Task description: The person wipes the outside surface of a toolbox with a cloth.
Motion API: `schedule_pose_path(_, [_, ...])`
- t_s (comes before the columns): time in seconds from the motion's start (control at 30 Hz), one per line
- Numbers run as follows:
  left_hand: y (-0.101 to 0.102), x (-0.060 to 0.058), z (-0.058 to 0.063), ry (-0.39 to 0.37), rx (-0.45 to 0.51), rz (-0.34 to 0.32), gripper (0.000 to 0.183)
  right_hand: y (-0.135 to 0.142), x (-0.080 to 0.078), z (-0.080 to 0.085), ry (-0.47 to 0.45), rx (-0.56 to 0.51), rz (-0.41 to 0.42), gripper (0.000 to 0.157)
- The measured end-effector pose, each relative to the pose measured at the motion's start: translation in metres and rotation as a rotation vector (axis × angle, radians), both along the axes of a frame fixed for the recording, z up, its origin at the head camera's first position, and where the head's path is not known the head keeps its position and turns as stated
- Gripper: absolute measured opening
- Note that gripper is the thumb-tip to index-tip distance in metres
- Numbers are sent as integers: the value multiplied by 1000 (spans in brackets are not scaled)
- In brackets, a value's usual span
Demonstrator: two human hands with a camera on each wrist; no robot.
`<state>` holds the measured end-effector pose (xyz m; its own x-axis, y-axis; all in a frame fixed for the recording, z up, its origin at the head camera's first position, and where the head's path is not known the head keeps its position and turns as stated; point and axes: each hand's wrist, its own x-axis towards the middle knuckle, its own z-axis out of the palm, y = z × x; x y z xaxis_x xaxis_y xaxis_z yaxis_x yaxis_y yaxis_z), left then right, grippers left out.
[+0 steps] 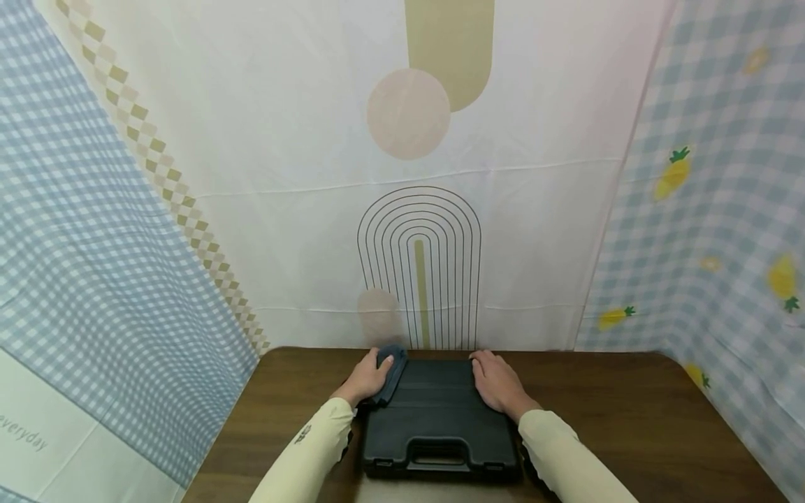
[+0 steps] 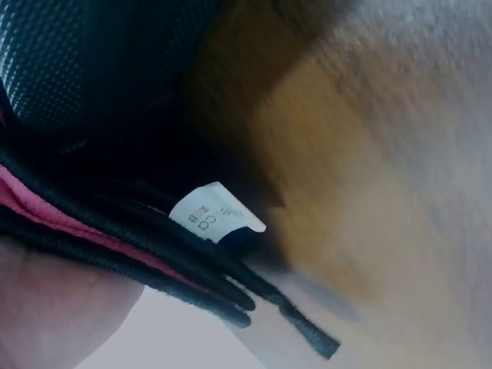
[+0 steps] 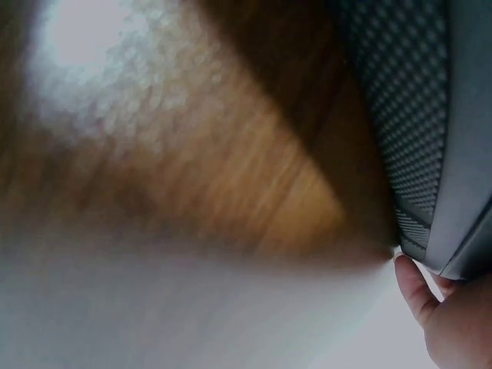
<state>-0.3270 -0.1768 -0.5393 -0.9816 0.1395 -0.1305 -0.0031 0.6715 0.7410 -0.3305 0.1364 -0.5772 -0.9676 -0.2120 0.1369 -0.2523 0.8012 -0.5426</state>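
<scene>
A black plastic carrying case [image 1: 440, 419] lies flat on the table, its handle on the near side. My left hand [image 1: 370, 376] grips a folded blue-grey cloth [image 1: 393, 374] at the case's far left corner. Up close in the left wrist view, the folded cloth [image 2: 146, 250] shows dark edges, pink inner layers and a white tag [image 2: 215, 211]. On the far right corner of the case lies my right hand [image 1: 497, 381], fingers bent over the edge. The right wrist view shows the fingers [image 3: 415, 288] at the end of the case's textured side [image 3: 407, 108].
The brown wooden table [image 1: 604, 412] extends to both sides of the case. Behind it hangs a white patterned cloth [image 1: 283, 244], with blue checked cloths on the left [image 1: 126, 265] and right [image 1: 704, 230]. Something pale [image 1: 434, 491] lies at the near edge, below the case.
</scene>
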Motion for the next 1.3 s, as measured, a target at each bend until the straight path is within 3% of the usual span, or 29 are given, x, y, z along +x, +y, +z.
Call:
schedule_pose_path(0.23, [2, -5, 1, 52, -158, -78, 63, -2, 0, 0, 0, 5, -8, 41])
schedule_pose_path(0.47, [25, -14, 7, 186, -532, -231, 54, -4, 0, 1, -2, 13, -16, 42])
schedule_pose_path(0.63, [59, -11, 24, 123, -684, -287, 54, -4, 0, 2, -11, 10, -9, 42])
schedule_pose_path(0.73, [84, -7, 31, 100, -714, -299, 54, -3, 0, 1, -9, 14, -18, 42])
schedule_pose_path(0.93, [118, 0, 30, 102, -728, -306, 55, -4, 1, 1, -12, 18, -38, 40])
schedule_pose_path(1.3, [126, 3, 26, 118, -725, -296, 57, -3, -1, 2, -8, 33, -46, 37])
